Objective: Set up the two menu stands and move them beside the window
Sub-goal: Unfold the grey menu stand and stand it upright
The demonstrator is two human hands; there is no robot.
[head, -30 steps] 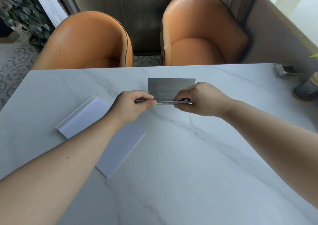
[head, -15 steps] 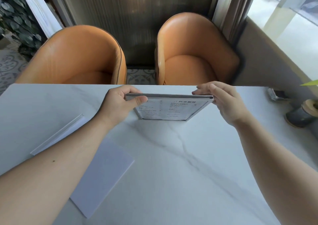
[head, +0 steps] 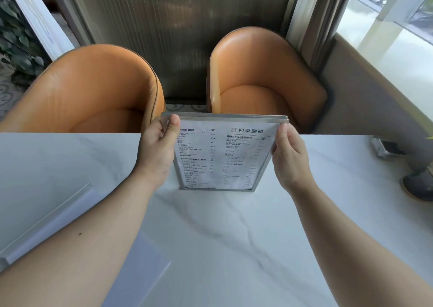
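Two orange chairs (head: 257,76) behind marble table (head: 234,236)

Bright daylight enters from the window (head: 386,25) at upper right, which is blown out. The table (head: 234,236) shows soft, faint shadows. Straight lines bow toward the edges. The menu (head: 222,156) print is slightly blurred.

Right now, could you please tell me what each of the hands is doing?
Left hand: closed on the menu stand's left edge.
Right hand: closed on its right edge.
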